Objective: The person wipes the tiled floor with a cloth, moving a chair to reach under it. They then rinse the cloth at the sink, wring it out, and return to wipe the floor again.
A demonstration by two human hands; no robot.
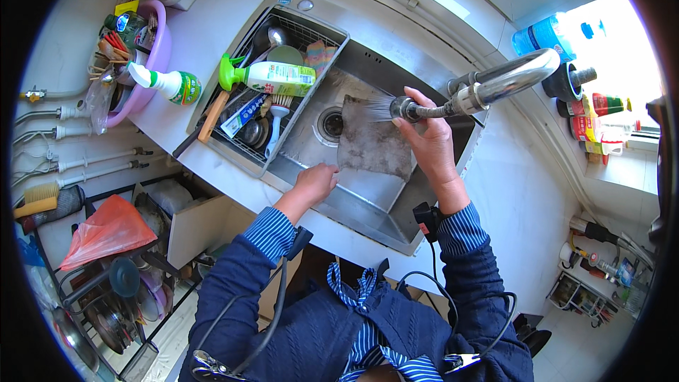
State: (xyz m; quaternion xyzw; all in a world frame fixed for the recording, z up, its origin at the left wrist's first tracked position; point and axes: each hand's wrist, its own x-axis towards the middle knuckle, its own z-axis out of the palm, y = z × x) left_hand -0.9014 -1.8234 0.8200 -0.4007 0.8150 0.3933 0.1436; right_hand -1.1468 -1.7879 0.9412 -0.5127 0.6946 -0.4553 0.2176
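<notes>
My right hand [432, 140] grips the metal spray head [404, 109] of the sink faucet. Water sprays leftward from it onto a soaked, stained grey-brown cloth [374, 140] spread in the stainless-steel sink [366, 199]. Over the sink's front part, my left hand [316, 183] has its fingers curled. Its fingertips are at the cloth's near left corner; whether they pinch it is not clear. Just left of the cloth lies the round drain [331, 124].
Left over the sink, a wire rack [263, 170] holds a green-topped spray bottle [278, 77], a white-handled brush [276, 127] and a wooden-handled tool [213, 116]. Another spray bottle [177, 86] and a purple basin [160, 45] stand farther left. The curved faucet [520, 77] reaches in from the right.
</notes>
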